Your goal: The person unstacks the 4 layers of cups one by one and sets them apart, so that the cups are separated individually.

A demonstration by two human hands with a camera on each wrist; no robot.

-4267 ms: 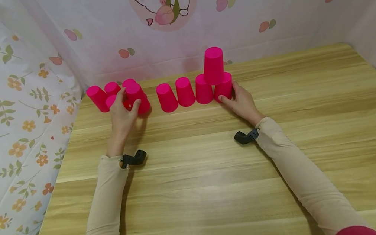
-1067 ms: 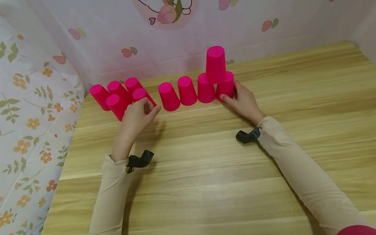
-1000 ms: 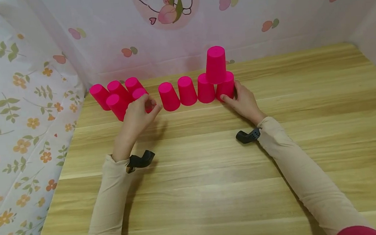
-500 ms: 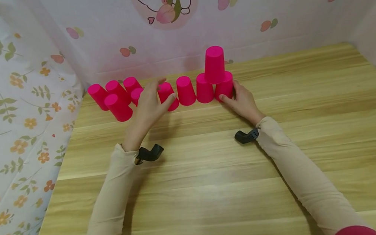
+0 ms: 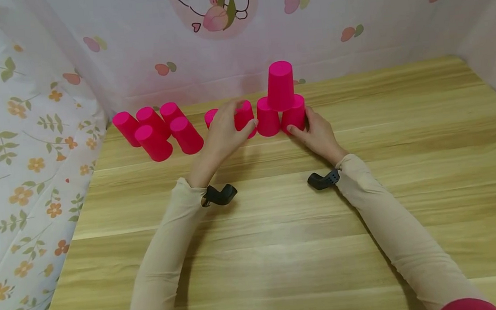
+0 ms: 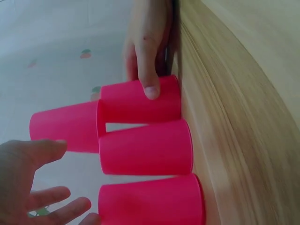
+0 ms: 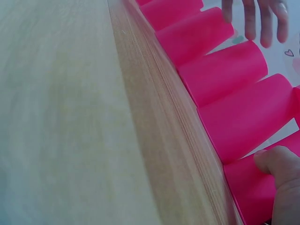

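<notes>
Two row cups (image 5: 245, 118) half hidden | left hand (image 5: 228, 132) covering

1. We see the near half of the wooden surface (image 5: 283, 250) open.
2. A row of upturned pink cups (image 5: 267, 118) blocks the back edge; one cup (image 5: 280, 85) rides atop it.
3. A loose cup cluster (image 5: 155, 129) crowds the back-left corner.
4. Right of the row, the surface lies open.
</notes>
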